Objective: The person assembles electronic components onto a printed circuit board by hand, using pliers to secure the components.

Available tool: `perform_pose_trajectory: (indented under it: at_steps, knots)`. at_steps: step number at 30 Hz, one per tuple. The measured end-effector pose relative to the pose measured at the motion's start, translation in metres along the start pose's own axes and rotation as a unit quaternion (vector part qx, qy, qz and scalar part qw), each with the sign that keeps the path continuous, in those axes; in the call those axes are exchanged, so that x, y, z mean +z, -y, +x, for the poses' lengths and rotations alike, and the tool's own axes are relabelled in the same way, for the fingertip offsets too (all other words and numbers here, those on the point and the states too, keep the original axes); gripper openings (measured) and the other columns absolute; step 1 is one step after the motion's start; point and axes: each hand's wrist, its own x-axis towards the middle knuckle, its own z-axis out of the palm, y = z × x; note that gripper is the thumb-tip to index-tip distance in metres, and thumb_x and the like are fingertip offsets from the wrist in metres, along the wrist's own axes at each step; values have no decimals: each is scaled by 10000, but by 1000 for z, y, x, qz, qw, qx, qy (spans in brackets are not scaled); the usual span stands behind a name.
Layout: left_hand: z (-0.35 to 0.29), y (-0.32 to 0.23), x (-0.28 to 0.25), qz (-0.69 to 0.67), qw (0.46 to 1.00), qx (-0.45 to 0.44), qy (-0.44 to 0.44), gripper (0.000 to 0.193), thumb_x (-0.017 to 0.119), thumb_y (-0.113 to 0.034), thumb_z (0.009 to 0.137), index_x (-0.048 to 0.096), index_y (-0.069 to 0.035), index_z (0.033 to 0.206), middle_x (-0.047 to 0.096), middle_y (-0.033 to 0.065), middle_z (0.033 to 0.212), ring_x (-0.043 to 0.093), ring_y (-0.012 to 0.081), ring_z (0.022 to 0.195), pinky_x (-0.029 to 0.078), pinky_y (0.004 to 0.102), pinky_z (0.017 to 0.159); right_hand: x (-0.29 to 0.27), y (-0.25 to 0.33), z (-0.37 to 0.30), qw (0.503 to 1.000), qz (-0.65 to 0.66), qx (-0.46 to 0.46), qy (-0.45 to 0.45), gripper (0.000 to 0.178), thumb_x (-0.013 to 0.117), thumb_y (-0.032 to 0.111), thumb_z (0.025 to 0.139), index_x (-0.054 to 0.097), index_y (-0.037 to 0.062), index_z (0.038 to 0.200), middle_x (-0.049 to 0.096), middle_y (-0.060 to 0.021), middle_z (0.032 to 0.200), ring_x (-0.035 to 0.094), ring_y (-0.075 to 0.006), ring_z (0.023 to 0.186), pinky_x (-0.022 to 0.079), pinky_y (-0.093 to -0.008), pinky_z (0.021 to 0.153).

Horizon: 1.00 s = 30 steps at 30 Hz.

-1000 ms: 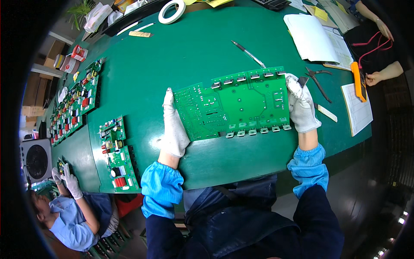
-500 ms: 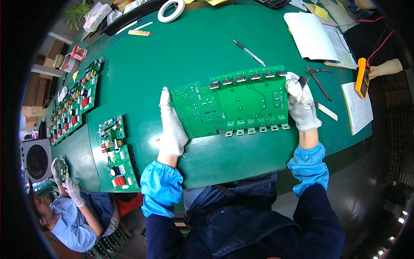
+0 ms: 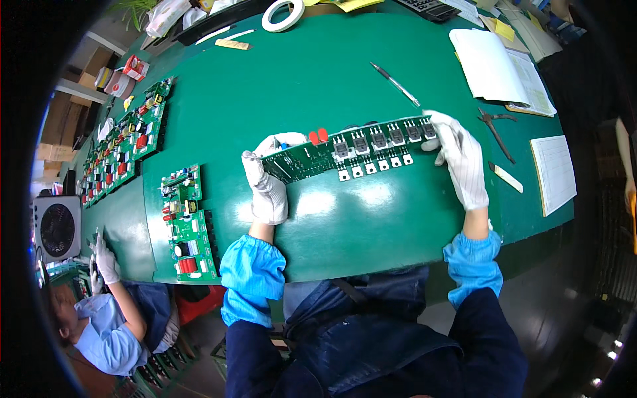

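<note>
A green circuit board (image 3: 312, 162) is held above the table between my gloved hands, tipped steeply so that it shows as a narrow strip. Black transistors with metal tabs line its long edge, and two red round components stick up behind it. My left hand (image 3: 269, 199), in a white glove, closes round the board's left end, thumb toward me. The right end is gripped by my right hand (image 3: 461, 162), also white-gloved, beside the last transistor. Most of the component side is hidden.
Another populated board (image 3: 189, 229) lies to the left, and several more boards (image 3: 126, 149) lie beyond it. A pen (image 3: 395, 83), pliers (image 3: 494, 132), a cutter knife (image 3: 507, 178) and a clipboard (image 3: 554, 174) are on the right. A co-worker (image 3: 113, 325) sits at the lower left.
The board has been tipped from its broad solder side facing me to nearly edge-on. My left fingers now show behind it. At the right, an orange multimeter and another person's hand have moved away.
</note>
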Motion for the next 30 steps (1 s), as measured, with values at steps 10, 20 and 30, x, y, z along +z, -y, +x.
perform_pose_trajectory:
  at_steps: [10,20,30]
  knots:
    - [-3,-6,16,39,988,59,138,943,363,-809,765,622,74,968,654,132,932,632,206,867,482,317,828,31,-35,-60,880,-351,-316,50,419,609,36,743,568,-3,1158,604,-187,1144,576,-339,1086,418,-416,997]
    - [-5,-6,20,13,981,113,157,601,472,-514,872,641,60,921,662,124,924,627,191,870,475,311,831,65,-12,-75,880,-373,-272,115,492,587,62,743,511,-21,1222,544,-224,1227,531,-351,1139,389,-410,1023]
    - [-3,-10,18,52,979,105,168,738,533,-655,784,637,60,935,658,110,915,621,174,867,468,298,828,89,-4,-81,866,-387,-308,71,366,572,106,797,558,-67,1120,553,-241,1200,566,-358,1065,425,-402,977]
